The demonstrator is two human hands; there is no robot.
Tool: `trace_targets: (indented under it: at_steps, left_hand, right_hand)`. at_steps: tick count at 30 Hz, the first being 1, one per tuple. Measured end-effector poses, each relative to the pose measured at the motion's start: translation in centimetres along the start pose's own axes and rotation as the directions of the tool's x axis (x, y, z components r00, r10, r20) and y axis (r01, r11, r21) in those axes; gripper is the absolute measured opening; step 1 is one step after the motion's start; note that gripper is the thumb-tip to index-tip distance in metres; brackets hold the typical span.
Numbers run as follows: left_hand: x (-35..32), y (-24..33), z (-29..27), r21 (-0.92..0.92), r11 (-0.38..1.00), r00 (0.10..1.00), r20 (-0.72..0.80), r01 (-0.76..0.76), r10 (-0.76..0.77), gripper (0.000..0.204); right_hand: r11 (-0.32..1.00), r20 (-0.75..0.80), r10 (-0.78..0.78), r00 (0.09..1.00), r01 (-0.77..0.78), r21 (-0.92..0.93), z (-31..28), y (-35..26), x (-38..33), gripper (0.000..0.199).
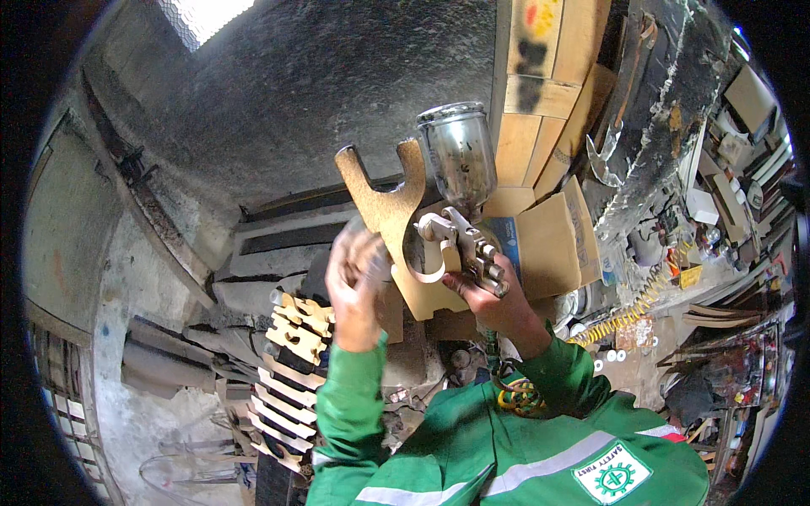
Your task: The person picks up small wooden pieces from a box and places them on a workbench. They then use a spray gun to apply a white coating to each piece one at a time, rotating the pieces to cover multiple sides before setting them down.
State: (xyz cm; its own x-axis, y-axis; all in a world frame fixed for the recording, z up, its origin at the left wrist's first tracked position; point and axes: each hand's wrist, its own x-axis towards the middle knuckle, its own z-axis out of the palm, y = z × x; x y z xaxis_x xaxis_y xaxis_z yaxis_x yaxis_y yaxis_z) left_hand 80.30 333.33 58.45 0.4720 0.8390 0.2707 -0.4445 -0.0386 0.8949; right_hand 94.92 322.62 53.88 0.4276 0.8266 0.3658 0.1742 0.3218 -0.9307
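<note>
My right hand (496, 302) is wrapped round the grip of a metal spray gun (468, 249). A shiny silver paint cup (460, 156) sits on top of the gun. At the left edge of a flat wooden cut-out piece (390, 215) is my left hand (359, 274), its fingers closed on the wood and blurred by motion. The piece has a U-shaped notch at its far end and a round cut-out on its right side, close behind the gun. Its upper part looks brown and speckled; the lower part is pale.
Several pale slotted wooden pieces (291, 371) stand in a row on the left. An open cardboard box (553, 240) lies beyond the gun. A coiled yellow air hose (637, 308) runs at right. Wooden panels (540, 93) lean at the back, and cluttered shelves (742, 194) line the far right.
</note>
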Motion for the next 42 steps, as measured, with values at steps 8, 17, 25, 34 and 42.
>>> trace_targets:
  at_steps: [8,17,25,34,42]
  left_hand:
    - [4.9,6.4,-1.2,0.371,0.928,0.939,0.325,-0.015,-0.115,0.021]
    - [6.1,11.2,-10.5,0.721,-0.088,0.696,0.688,-0.687,0.205,0.023]
    - [3.3,7.0,-14.5,0.740,-0.104,0.517,0.555,-0.664,0.652,0.030]
    - [2.8,4.6,-13.9,0.760,-0.007,0.471,0.410,-0.650,0.781,0.030]
    - [3.2,4.2,-10.7,0.792,0.144,0.539,0.258,-0.594,0.802,0.026]
  right_hand:
    - [0.978,-0.089,0.204,0.975,-0.200,0.052,-0.2,0.2,-3.4,0.018]
    - [0.827,0.065,0.256,0.964,-0.253,0.502,-2.6,-4.9,-5.4,0.021]
    - [0.912,-0.085,0.085,0.993,-0.043,0.407,0.5,-10.2,-5.4,0.032]
    - [0.937,-0.043,-0.013,0.999,0.027,0.348,2.7,-10.8,-3.5,0.023]
    - [0.997,0.031,-0.064,0.997,0.063,0.037,1.3,-10.9,-2.1,0.021]
